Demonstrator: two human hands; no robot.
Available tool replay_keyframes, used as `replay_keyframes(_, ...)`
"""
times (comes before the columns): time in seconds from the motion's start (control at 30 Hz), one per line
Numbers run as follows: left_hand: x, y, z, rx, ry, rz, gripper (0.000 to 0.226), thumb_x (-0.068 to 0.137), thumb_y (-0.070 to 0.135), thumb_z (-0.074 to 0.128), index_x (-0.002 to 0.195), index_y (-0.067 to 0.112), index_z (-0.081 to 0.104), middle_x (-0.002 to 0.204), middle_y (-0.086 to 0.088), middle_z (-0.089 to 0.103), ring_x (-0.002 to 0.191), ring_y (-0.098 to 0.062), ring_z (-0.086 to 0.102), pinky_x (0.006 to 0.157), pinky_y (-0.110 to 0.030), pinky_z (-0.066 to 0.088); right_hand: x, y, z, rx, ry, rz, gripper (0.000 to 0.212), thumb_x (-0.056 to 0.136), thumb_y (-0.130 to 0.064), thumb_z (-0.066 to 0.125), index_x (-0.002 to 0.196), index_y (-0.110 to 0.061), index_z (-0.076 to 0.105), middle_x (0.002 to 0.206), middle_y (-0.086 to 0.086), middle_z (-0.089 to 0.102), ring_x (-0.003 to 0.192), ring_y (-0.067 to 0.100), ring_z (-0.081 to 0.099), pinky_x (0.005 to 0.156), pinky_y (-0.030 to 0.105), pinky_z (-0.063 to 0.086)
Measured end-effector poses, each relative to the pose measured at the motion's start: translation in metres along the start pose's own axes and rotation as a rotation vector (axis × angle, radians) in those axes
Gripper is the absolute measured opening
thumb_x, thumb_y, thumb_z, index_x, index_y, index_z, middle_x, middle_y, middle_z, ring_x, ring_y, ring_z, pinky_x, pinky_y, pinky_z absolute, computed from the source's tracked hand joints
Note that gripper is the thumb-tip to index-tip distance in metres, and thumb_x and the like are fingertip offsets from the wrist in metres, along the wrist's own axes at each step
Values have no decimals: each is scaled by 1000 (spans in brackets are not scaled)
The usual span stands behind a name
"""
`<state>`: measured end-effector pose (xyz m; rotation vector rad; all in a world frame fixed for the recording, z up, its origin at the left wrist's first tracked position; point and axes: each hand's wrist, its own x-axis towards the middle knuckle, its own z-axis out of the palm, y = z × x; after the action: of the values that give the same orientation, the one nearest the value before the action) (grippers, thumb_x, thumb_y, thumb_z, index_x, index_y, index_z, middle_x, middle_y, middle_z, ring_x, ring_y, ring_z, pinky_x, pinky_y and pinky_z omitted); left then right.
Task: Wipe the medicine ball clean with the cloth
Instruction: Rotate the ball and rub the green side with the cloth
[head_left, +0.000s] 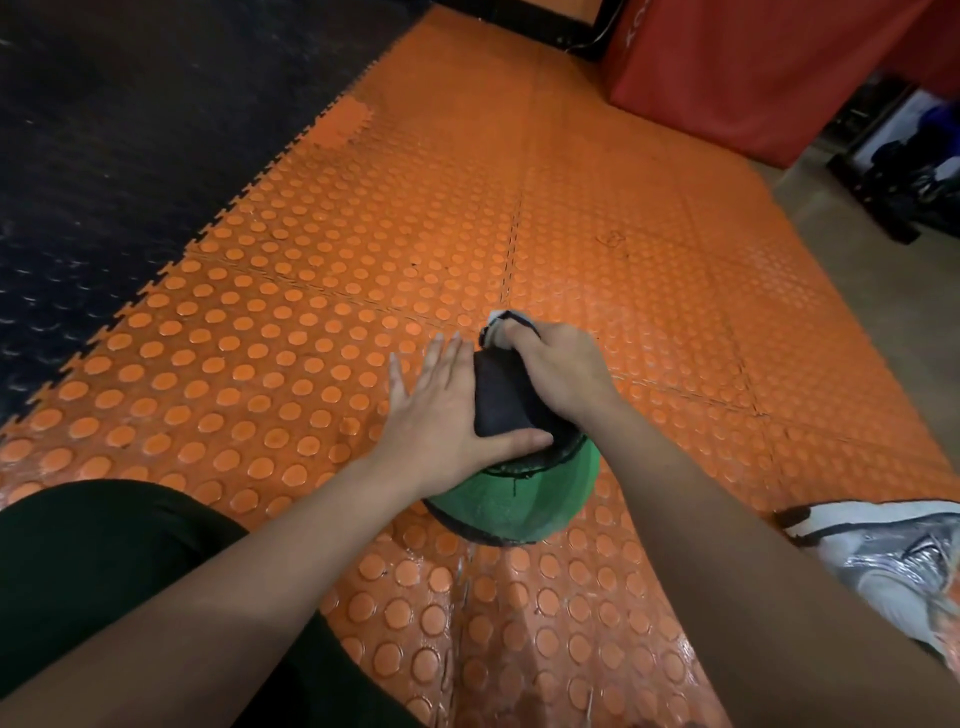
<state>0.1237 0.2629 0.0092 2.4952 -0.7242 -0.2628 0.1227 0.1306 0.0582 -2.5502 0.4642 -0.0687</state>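
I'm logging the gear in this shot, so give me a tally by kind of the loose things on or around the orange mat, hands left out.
Medicine ball: 1, green with black panels
Cloth: 1, dark, pressed on top of the ball
Shoe: 1, silver and white, at the right edge
Red pad: 1, at the far end of the mat
Total: 4
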Motion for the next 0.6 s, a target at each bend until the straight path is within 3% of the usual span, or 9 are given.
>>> replay_keyframes(0.1, 3, -2, -2, -6, 10, 2, 130, 49, 91, 20, 150, 14, -7, 159, -1, -7, 145, -14, -12, 113, -53, -14, -4, -7, 2, 99, 41, -115, 32, 90, -36, 46, 81, -14, 67, 79, 8, 63, 80, 24, 55, 71, 37, 41)
replay_keyframes(0.3, 4, -2, -2, -26, 7, 38, 127, 59, 89, 32, 148, 12, -16, 158, 2, -11, 143, -9, -17, 109, -53, -23, -18, 4, -3, 563, 52, -108, 35, 78, -22, 51, 44, -20, 48, 49, -9, 45, 53, 7, 42, 57, 29, 35)
replay_keyframes(0.43, 6, -4, -2, -16, -4, 77, 129, 50, 93, 23, 150, 18, -8, 158, 4, -14, 143, -7, -18, 108, -54, -24, -31, -5, -6, 601, 16, -176, 43, 77, -9, 50, 36, -18, 43, 39, -8, 37, 42, 8, 33, 47, 24, 30)
replay_keyframes(0.5, 3, -4, -3, -17, -34, 101, 127, 53, 92, 29, 150, 18, -9, 158, 4, -13, 142, -6, -20, 109, -55, -22, -31, -11, -12, 717, 26, -86, 50, 83, -5, 48, 34, -17, 49, 35, -8, 41, 35, 7, 35, 43, 20, 30)
replay_keyframes(0.6, 1, -7, -10, -22, -140, 152, 131, 58, 85, 48, 147, 17, -19, 157, 5, -18, 140, -6, -25, 110, -55, -21, -18, -9, -33, 1183, 162, 224, 30, 83, -21, 50, 56, -14, 60, 52, 6, 54, 48, 23, 53, 52, 29, 43)
